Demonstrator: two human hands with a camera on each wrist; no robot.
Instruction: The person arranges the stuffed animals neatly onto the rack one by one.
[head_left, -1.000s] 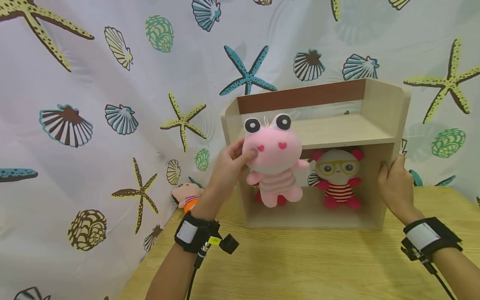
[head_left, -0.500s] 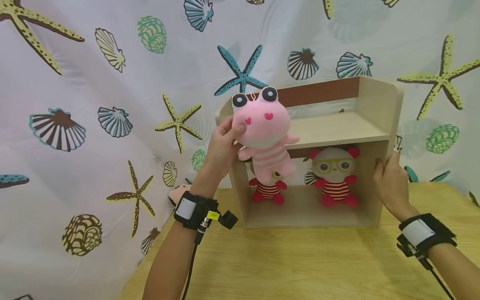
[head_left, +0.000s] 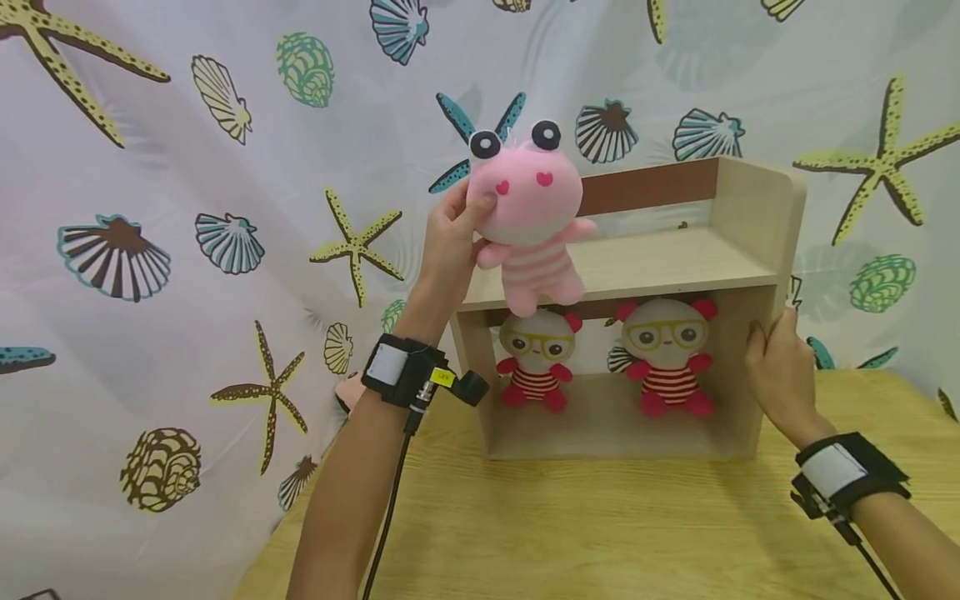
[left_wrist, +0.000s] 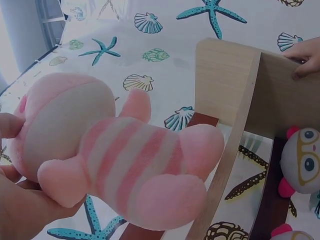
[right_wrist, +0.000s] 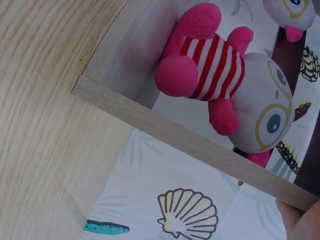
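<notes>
Both hands are occupied: the left hand (head_left: 452, 225) grips the pink toy (head_left: 538, 262) by the side of its head, thumb on the face, while the right hand (head_left: 783, 367) grasps the right side panel of the wooden shelf (head_left: 675, 258). Held upright, the pink toy is at the left end of the upper board, its feet overlapping the board's front edge in the head view; whether they touch it, I cannot tell.

Pale yellow wood grain covers the bench (head_left: 600, 525), on which the shelf stands. Behind hangs a white cloth (head_left: 277, 158) printed with starfish and shells. In the lower compartment sit two panda toys with yellow glasses, the left panda (head_left: 535, 383) and the right panda (head_left: 670, 385), both in red-striped tops. Past the left forearm, a pinkish thing (head_left: 348, 390) is mostly hidden.

Only the left wrist view shows pale bars (left_wrist: 50, 22) beside a bright patch, at the far edge of the cloth. From the right wrist, the shelf's lower front corner appears close up against the bench, with just a little of the right hand at the edge.
</notes>
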